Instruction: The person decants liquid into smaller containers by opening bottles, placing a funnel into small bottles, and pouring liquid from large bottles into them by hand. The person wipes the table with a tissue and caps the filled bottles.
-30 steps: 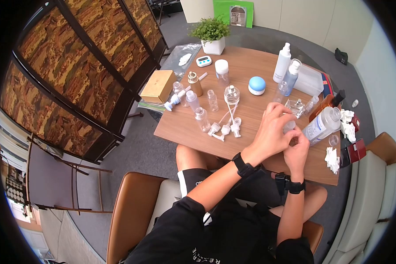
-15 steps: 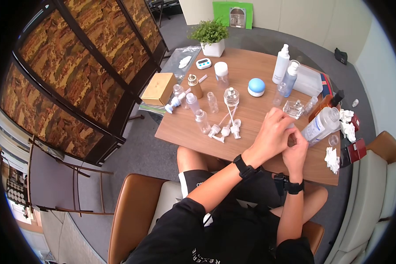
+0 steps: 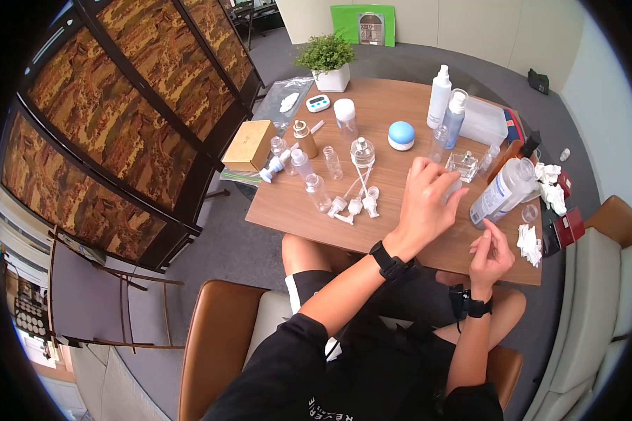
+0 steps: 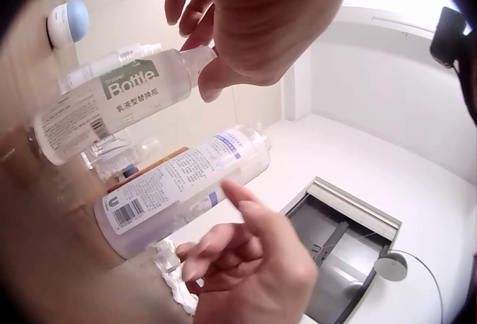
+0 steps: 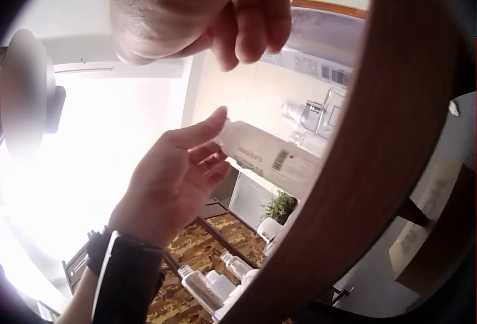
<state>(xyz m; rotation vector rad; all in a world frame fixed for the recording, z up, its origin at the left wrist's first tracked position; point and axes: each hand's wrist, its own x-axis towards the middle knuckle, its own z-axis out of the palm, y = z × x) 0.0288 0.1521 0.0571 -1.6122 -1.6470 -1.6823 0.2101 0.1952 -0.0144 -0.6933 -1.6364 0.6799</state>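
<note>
My left hand [image 3: 428, 207] pinches the neck of a frosted travel bottle [image 4: 119, 104] between thumb and fingers. The bottle has a green and white printed label, and in the head view the hand mostly hides it. Apart from it, to the right and nearer the table's front edge, my right hand [image 3: 493, 254] is raised with loosely bent fingers and nothing visible in them. Just beyond the right hand, a large clear bottle [image 3: 502, 195] with a blue and white label stands on the table. The left wrist view shows that large bottle [image 4: 190, 190] beside the travel bottle.
Several small clear bottles and loose pump heads [image 3: 354, 207] occupy the table's left part. Farther back are a blue-lidded jar [image 3: 401, 135], a white spray bottle [image 3: 439, 98] and a potted plant [image 3: 328, 59]. Crumpled tissues [image 3: 529, 245] and a clear round cap [image 3: 530, 212] lie at the right.
My right hand has come away from the travel bottle, moving right and toward me. The left hand keeps its hold there. The head view has shifted slightly.
</note>
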